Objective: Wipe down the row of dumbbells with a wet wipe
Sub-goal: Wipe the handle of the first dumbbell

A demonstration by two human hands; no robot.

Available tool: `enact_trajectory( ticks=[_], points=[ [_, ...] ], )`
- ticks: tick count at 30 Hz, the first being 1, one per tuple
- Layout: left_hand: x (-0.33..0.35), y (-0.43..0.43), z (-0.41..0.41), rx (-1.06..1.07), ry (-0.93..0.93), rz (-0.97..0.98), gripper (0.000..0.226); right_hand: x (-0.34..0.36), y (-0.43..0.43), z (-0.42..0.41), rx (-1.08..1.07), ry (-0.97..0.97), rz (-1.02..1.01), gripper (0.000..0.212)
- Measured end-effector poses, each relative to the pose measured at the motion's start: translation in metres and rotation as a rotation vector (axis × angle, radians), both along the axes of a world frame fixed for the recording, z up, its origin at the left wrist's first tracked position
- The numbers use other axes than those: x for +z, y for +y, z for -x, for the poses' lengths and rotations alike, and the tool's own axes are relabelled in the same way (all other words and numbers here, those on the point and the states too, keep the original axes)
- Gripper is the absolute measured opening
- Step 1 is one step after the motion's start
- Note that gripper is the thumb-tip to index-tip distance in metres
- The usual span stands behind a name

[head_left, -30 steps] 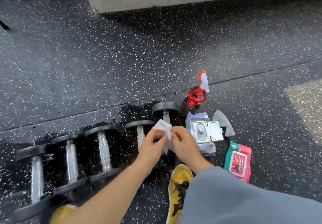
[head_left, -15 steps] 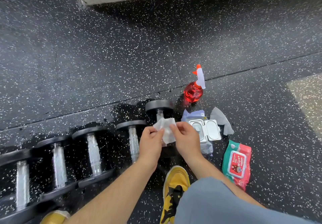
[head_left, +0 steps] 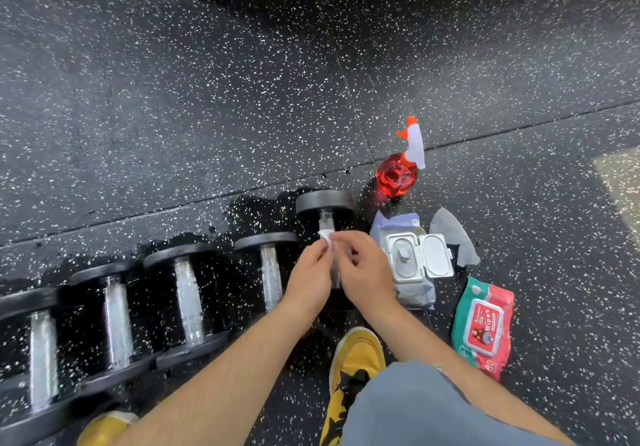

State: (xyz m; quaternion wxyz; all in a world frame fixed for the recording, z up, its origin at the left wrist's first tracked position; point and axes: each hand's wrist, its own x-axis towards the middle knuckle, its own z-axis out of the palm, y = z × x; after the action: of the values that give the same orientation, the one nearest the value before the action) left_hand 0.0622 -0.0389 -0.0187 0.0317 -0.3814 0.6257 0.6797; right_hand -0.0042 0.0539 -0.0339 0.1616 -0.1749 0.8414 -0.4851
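Observation:
Several black dumbbells with steel handles lie in a row [head_left: 187, 293] on the speckled rubber floor, from the lower left up to the rightmost dumbbell [head_left: 325, 203]. Over that rightmost one, my left hand [head_left: 310, 277] and my right hand [head_left: 363, 272] both pinch a small folded white wet wipe [head_left: 326, 237]. Most of the wipe is hidden between my fingers. Both hands hover above the rightmost dumbbell's handle, which they largely cover.
An open white-lidded wipe pack [head_left: 417, 258] lies just right of my hands, a used grey wipe [head_left: 453, 237] beyond it. A red-and-green wipes pack [head_left: 485, 327] lies further right. A red spray bottle [head_left: 398, 171] stands behind. My yellow shoe [head_left: 353, 373] is below.
The wipe was spread wider between my hands; now it is bunched small between my fingers. My hands have come closer together over the rightmost dumbbell.

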Motion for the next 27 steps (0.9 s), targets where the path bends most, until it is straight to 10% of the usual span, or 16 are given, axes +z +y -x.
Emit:
enact_trajectory(
  ticks=[6, 13, 27],
  points=[
    [-0.021, 0.005, -0.023, -0.187, -0.286, 0.442, 0.054, -0.027, -0.017, 0.024, 0.083, 0.353, -0.127, 0.017],
    [-0.015, 0.012, -0.044, -0.35, -0.369, 0.442, 0.099, -0.047, -0.026, 0.029, 0.25, 0.446, -0.318, 0.008],
    [-0.009, 0.013, -0.032, -0.434, -0.622, 0.401, 0.074, -0.036, -0.038, 0.026, 0.498, 0.547, -0.549, 0.024]
  ],
)
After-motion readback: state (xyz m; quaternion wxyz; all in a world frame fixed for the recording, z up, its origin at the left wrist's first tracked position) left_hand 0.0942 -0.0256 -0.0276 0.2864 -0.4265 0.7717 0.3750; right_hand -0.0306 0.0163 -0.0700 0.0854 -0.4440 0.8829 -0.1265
